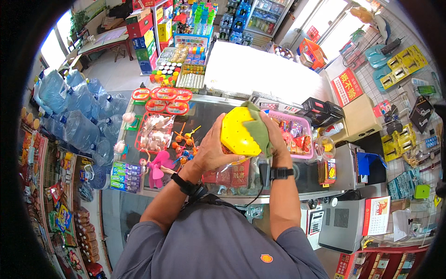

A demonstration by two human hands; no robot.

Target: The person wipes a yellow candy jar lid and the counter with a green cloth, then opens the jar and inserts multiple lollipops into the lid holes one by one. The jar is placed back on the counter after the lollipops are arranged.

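Note:
A container with a yellow eight-sided plastic lid is held up over the glass counter. My left hand grips its left side, with the thumb along the near edge. In my right hand is a green cloth, pressed on the right part of the lid and hanging over its edge. The container's body is mostly hidden below the lid. To the left of my left hand lie small orange and blue toy figures and a pink winged doll.
A pink basket of wrapped sweets stands to the right, near a clear jar. Red-lidded packs and a red tray occupy the left side. Large water bottles crowd the floor further left. A calculator lies near right.

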